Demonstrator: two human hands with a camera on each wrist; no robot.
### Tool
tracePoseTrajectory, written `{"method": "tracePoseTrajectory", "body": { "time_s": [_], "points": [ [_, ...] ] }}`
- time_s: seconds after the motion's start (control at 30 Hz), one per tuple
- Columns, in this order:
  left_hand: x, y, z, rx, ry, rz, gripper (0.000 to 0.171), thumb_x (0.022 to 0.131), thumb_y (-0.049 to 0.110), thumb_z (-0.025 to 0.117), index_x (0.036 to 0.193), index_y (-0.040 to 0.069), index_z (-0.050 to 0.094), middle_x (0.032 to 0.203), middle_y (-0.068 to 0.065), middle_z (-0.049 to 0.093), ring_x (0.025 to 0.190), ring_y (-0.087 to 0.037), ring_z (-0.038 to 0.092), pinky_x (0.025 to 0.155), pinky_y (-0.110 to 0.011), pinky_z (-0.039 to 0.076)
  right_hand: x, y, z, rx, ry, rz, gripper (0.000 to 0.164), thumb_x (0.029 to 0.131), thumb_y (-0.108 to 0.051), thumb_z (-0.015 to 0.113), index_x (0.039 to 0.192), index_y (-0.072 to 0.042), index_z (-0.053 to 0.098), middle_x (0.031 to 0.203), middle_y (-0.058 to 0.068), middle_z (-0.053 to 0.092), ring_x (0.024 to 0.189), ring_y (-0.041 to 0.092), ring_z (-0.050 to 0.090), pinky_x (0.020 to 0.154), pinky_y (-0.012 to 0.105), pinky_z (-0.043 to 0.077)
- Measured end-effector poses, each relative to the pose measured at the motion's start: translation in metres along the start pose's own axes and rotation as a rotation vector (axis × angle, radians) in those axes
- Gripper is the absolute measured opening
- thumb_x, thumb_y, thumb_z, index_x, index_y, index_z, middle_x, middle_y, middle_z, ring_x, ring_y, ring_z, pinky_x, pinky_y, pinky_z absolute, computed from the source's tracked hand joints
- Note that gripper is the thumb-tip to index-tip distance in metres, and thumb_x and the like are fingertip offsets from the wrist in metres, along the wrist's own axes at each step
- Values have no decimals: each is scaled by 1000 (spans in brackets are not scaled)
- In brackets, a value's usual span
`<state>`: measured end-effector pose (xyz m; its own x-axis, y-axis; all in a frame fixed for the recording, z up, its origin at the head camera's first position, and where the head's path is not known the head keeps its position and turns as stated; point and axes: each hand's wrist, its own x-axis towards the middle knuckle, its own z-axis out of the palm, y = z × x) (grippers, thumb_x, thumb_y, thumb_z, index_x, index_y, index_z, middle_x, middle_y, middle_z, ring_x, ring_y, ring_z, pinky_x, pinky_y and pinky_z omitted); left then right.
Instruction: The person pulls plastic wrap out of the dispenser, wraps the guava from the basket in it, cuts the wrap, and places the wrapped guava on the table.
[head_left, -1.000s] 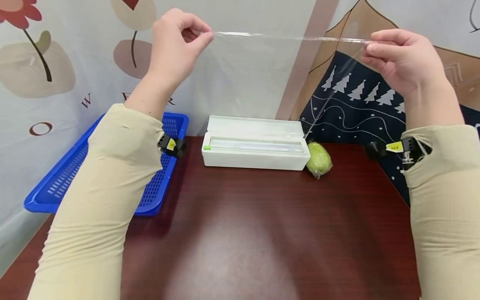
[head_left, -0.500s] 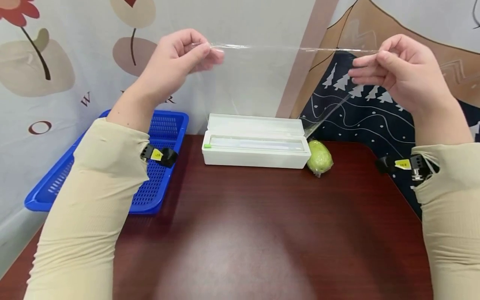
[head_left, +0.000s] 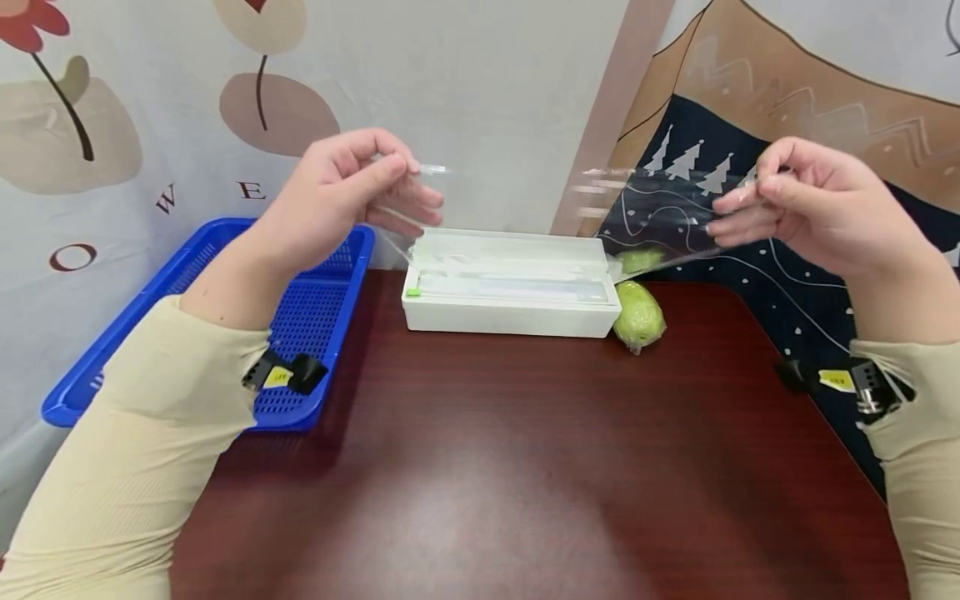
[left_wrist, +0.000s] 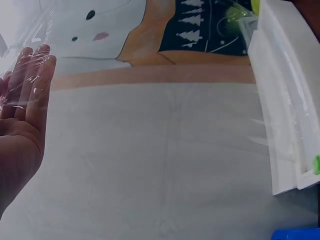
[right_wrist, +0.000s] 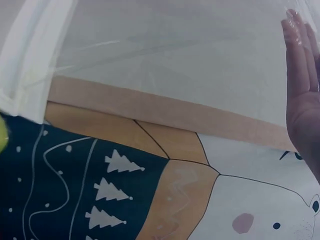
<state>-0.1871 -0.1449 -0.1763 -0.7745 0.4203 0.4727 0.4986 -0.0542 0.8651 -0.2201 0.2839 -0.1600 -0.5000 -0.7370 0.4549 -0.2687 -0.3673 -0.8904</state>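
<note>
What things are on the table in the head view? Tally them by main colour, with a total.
Blue: 1, basket
White: 1, cling film dispenser
Green: 1, wrapped fruit (the green patch above seems a reflection)
Total: 3

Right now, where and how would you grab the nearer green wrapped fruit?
I'd probably cup the green wrapped fruit around its rounded middle, coming from the front right: the white box sits close on its left, while its right side faces open table.
</note>
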Motion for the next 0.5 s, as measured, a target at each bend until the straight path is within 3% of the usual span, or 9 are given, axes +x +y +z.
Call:
{"method": "tracePoseTrajectory", "body": {
  "time_s": [0.1, 0.3, 0.5],
  "points": [
    [-15, -3, 4, 9, -70, -54, 19, 99, 14, 43, 91, 5, 57, 85, -2, 74, 79, -21, 71, 68, -34, 57, -12, 4, 4, 3, -76, 54, 29, 97, 13, 17, 103, 10, 45, 111, 28, 64, 100, 35, 65, 85, 39, 52],
    [-47, -18, 12, 3, -249, -150, 18, 99, 9, 43, 87, 8, 56, 85, -2, 74, 79, -21, 71, 68, -35, 57, -31, 20, 15, -96, -208, 161, 30, 93, 19, 20, 102, 5, 45, 111, 24, 65, 100, 30, 66, 82, 39, 53],
    [-76, -49, 16, -77, -439, -326, 16, 99, 12, 44, 87, 4, 53, 90, -4, 74, 87, -25, 70, 76, -42, 56, -44, 42, 35, -288, -256, 384, 26, 93, 18, 29, 97, -2, 44, 101, 12, 71, 90, 24, 69, 74, 38, 56]
  ]
}}
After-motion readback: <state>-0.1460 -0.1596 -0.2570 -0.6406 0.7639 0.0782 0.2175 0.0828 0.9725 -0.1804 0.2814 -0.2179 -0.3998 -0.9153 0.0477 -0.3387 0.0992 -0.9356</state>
